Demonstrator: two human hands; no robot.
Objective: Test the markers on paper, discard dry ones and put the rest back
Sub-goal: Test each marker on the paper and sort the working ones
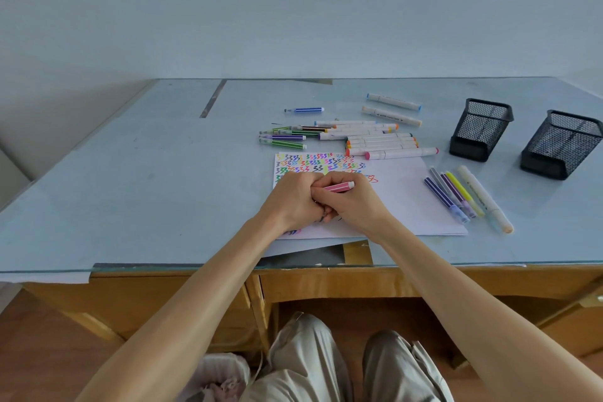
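Pink marker [339, 187] clamped in both hands' fingers [321, 196] over scribbled paper [404, 199], mesh holders [479, 129] right

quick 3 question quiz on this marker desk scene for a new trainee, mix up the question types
1. True or false: the two mesh pen cups stand at the right of the desk.
2. What colour is the marker that both hands hold? A) green B) pink C) black
3. Fill in: the paper bears rows of coloured ____ test marks.

Key
1. True; the second cup stands right of the first.
2. B; the pink marker is held between the left hand and the right hand.
3. zigzag
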